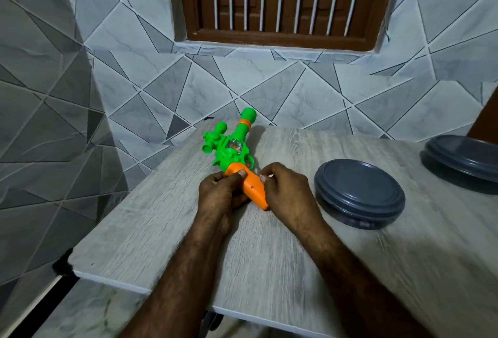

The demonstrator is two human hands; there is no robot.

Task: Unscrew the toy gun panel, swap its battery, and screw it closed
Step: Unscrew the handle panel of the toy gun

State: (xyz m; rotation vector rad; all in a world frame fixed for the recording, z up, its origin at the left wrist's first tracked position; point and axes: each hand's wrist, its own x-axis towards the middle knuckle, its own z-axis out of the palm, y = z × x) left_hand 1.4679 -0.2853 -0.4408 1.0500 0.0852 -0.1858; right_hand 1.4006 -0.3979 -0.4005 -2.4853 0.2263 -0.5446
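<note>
Green-and-orange plastic toy gun (231, 149) on the grey wood-grain worktop (161, 230), barrel pointing away; left hand (215, 192) and right hand (283, 192) each with grip curled round its near orange handle (254, 194), screw (252, 187) facing up.

The room is dim, with flat, cool light. The toy gun (232, 149) throws a soft shadow to its right across the table (283, 270), whose near end and my forearms (186, 270) smear with motion blur. The wall tiles (54, 89) bow at the edges.
</note>
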